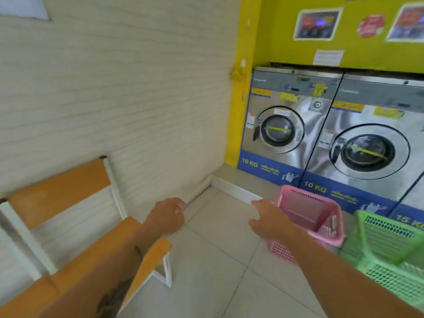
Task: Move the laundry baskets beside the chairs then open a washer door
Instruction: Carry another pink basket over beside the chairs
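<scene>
View: head camera, looking down at a pale tiled floor [218, 260] in a laundry shop.
Pink basket: pink basket [307, 214] looked tipped on the floor near the far edge, just in front of the low step [229, 189] under the washers, well apart from the chair.
Green basket: green basket [390, 246] sat just right of the pink one, at the right edge of the floor in view.
Chair: orange and white chair [68, 184] stood at the left edge of the floor, by the wall.
Left hand: left hand [168, 214] hung over the floor near the chair seat, fingers loosely curled, holding nothing.
Right hand: right hand [268, 222] reached out with fingers spread, just beside the pink basket's rim. It gripped nothing, and I could not tell if it touched.
Doors: left washer door [281, 129] and right washer door [369, 152] both looked closed.
Step in hand: I think it was the first one, moving the baskets. Neither basket was beside the chair yet.
Next move: the right hand would need to take the pink rim, then carry or slide the basket left across the floor to the chair.
</scene>
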